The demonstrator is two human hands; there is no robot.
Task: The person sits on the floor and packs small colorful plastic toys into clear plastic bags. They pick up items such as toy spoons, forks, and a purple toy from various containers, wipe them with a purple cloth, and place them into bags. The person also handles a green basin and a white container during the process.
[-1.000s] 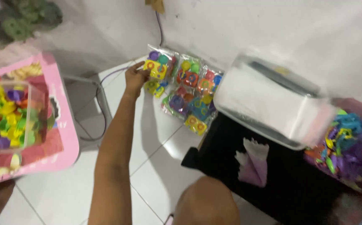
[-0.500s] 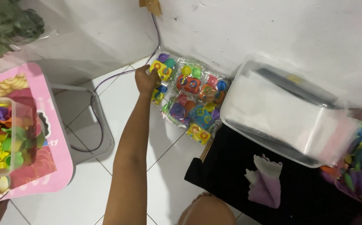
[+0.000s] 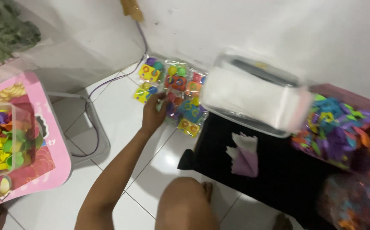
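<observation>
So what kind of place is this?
Probably a room at home used for packing small toys: a white tiled floor, clear packets of colourful toy pieces under the left hand, and a pink table.

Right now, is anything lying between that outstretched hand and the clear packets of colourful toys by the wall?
Nothing visible does. The left hand already rests on the toy packets on the white tiled floor. The clear plastic box sits off to the side, out of its path.

You sit on a white tiled floor (image 3: 121, 127) in a corner of white walls (image 3: 253, 25); a pink table (image 3: 44, 127) stands left of your fingers.
</observation>
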